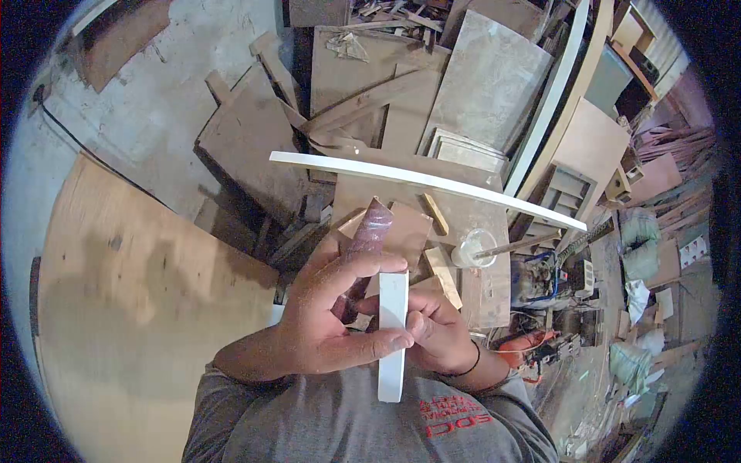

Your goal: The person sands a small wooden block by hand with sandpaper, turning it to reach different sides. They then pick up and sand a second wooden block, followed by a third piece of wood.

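A short white wooden strip [393, 339] is held on end in front of my chest, its narrow face towards me. My left hand [320, 316] grips it from the left, with the thumb across its face and the index finger at its top. A curled dark red sheet of sandpaper [370, 231] is tucked in my left hand, its lower part partly hidden by the fingers. My right hand [444, 332] is closed on the strip's right side, with thumb and bent fingers at its edge; some fingertips are hidden behind the strip.
A long white strip [424, 179] lies across a brown board [486, 297] ahead. On that board are wood offcuts [443, 276] and a clear tub [474, 251] with a stick. A plywood sheet [139, 285] is at left; orange-and-black machinery [529, 345] stands at right.
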Tool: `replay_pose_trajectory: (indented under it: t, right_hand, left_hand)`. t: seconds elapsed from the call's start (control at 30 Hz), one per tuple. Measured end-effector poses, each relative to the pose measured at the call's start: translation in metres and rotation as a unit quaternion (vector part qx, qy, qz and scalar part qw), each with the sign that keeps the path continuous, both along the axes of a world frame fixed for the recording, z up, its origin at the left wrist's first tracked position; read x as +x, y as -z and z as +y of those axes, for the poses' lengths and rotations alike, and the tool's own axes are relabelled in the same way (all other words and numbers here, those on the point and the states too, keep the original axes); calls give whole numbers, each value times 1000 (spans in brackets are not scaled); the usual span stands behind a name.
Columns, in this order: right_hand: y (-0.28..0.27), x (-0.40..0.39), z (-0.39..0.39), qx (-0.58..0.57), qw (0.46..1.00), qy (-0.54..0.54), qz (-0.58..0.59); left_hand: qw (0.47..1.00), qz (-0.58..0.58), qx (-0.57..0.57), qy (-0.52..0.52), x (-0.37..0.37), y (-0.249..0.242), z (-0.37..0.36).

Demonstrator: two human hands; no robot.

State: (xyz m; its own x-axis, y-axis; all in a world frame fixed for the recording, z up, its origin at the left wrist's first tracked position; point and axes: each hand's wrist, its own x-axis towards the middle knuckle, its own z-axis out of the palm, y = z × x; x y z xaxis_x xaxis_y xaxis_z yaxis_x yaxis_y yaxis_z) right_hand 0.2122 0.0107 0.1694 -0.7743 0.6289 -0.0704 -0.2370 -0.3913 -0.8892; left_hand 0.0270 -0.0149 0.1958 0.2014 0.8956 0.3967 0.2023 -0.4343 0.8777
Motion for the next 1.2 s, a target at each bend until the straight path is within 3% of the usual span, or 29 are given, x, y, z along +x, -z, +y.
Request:
replay_pose_trajectory:
  t: [0.07,0.17,0.27,0.37,0.4,0.5,0.7,1.0,1.2]
  right_hand:
    - [0,0,-1,-11,1000,10,4]
    - [3,4,4,-6,997,-27,65]
    - [6,10,4,-87,990,-40,101]
    - [4,15,5,-111,990,-23,85]
    - [3,16,5,-100,992,-6,73]
    - [4,15,7,-63,996,31,55]
    - [4,14,11,-48,996,22,72]
    - [8,7,6,-19,994,72,79]
    - [5,14,8,27,997,64,37]
  left_hand:
    - [1000,-23,-16,1,2,-1,1]
    - [998,1,64,2,2,0,11]
    - [987,-156,-28,8,10,19,12]
    - [908,-364,-200,55,17,12,4]
    - [933,-316,-170,6,17,22,4]
    - [969,-223,-105,16,10,35,4]
    - [979,-162,-125,-5,19,22,3]
    - [998,-25,-35,-34,18,17,8]
    - [977,-169,-130,-18,23,25,4]
